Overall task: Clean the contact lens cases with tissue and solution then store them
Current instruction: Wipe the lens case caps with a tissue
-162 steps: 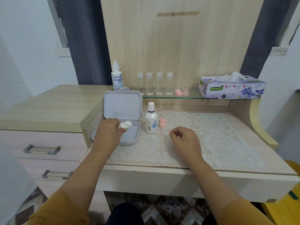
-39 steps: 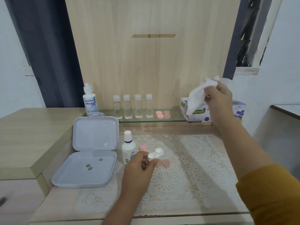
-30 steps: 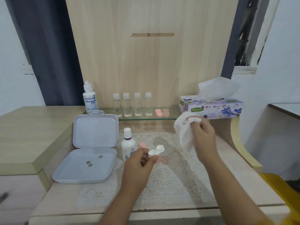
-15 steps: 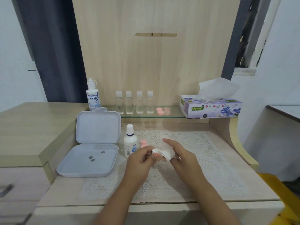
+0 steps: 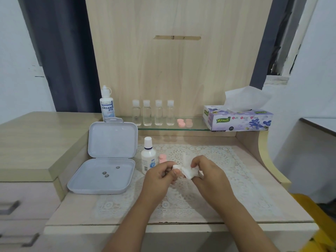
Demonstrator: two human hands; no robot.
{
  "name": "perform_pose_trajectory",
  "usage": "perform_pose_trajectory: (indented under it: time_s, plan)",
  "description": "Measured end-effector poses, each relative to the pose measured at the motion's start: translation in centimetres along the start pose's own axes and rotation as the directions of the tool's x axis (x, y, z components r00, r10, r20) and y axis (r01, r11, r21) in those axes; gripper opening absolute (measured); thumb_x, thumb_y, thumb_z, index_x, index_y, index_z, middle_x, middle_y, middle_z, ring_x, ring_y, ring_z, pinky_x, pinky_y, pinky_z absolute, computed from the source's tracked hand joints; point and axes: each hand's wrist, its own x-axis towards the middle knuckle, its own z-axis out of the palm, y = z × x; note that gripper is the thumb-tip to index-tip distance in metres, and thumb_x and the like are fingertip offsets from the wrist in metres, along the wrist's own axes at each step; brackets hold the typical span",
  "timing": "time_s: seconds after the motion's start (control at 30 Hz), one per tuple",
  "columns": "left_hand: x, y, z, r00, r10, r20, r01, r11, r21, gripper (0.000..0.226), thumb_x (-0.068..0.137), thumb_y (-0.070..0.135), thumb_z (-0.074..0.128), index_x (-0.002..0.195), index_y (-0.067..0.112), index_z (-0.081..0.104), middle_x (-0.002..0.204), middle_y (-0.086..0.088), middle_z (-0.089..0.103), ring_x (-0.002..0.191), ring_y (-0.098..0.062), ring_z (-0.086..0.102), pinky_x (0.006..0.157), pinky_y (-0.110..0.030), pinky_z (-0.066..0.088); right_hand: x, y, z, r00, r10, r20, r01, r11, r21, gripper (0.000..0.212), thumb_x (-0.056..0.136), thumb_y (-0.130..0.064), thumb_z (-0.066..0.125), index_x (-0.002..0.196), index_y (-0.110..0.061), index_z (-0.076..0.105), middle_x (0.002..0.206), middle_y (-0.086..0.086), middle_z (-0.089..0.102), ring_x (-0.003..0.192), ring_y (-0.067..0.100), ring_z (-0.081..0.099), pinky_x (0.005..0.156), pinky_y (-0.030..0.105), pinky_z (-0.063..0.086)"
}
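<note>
Both meet over the mat: left hand (image 5: pixel 160 176) pinches a white lens case (image 5: pixel 176 167), right hand (image 5: pixel 207 171) grips tissue (image 5: pixel 189 172).

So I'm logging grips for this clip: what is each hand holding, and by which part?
The left hand pinches the white lens case at its left end. The right hand holds a folded tissue bunched in its fingers, against the case.

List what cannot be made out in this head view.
- White lens case: mostly hidden by the left hand and the tissue in the right hand; whether it is open is unclear.
- Three dark specks in the grey box: too small to identify.
- Small bottle label: too small to read.
- Drawer handles: blurred, cut by left edge.
</note>
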Motion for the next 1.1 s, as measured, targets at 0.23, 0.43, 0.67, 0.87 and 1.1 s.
perform_pose_trajectory:
  time_s: [0.23, 0.43, 0.67, 0.87, 1.1]
  plan:
    - [0.0, -0.2, -0.1, 1.000, 0.008, 0.002, -0.008, 0.999, 0.043, 0.021, 0.089, 0.002, 0.062, 0.091, 0.021, 0.071, 0.069, 0.001, 0.067, 0.065, -0.010, 0.062, 0.065, -0.026, 0.055, 1.2, -0.5, -1.5, 0.947, 0.153, 0.282, -0.196, 0.972, 0.130, 0.028, 0.084, -0.012, 0.069, 0.084, -0.033, 0.051, 0.090, -0.004, 0.060, 0.078, 0.009, 0.053, 0.063, 0.020, 0.041]
    - [0.1, -0.1, 0.0, 1.000, -0.014, -0.011, 0.013, 1.000, -0.024, 0.020, 0.087, 0.001, 0.064, 0.104, 0.010, 0.069, 0.075, -0.001, 0.065, 0.066, -0.004, 0.062, 0.064, -0.017, 0.050, 1.4, 0.3, -1.9, 0.890, 0.432, 0.148, -0.414, 0.626, 0.660, 0.022, 0.083, -0.007, 0.070, 0.086, -0.029, 0.072, 0.093, -0.004, 0.070, 0.086, 0.016, 0.064, 0.069, 0.025, 0.050]
    - [0.0, 0.1, -0.1, 1.000, -0.014, 0.007, 0.014, 1.000, -0.022, 0.021, 0.090, 0.003, 0.061, 0.091, 0.021, 0.071, 0.067, 0.006, 0.067, 0.066, -0.008, 0.062, 0.067, -0.020, 0.052, 0.8, 0.5, -1.4, 0.979, 0.096, 0.177, -0.141, 0.955, 0.262, 0.036, 0.079, 0.000, 0.064, 0.102, -0.026, 0.068, 0.102, -0.015, 0.049, 0.093, -0.004, 0.050, 0.072, 0.007, 0.041]
    - [0.1, -0.1, -0.2, 0.999, -0.029, 0.026, 0.029, 1.000, -0.006, 0.016, 0.090, 0.004, 0.061, 0.103, 0.006, 0.070, 0.068, 0.004, 0.065, 0.066, -0.007, 0.061, 0.065, -0.019, 0.051, 1.0, 1.3, -0.2, 0.980, -0.061, 0.190, 0.056, 0.998, 0.029, 0.021, 0.080, -0.012, 0.076, 0.100, -0.016, 0.069, 0.096, -0.016, 0.043, 0.075, 0.001, 0.048, 0.065, 0.011, 0.038]
    - [0.2, -0.2, -0.3, 0.999, -0.027, 0.034, 0.026, 1.000, 0.011, 0.014, 0.090, 0.004, 0.061, 0.101, 0.007, 0.070, 0.070, 0.000, 0.065, 0.068, -0.009, 0.062, 0.067, -0.020, 0.052, 2.0, 1.1, -0.7, 0.946, -0.166, 0.280, 0.175, 0.985, -0.006, 0.018, 0.084, -0.001, 0.068, 0.101, -0.005, 0.072, 0.099, -0.005, 0.044, 0.083, 0.012, 0.055, 0.075, 0.023, 0.052]
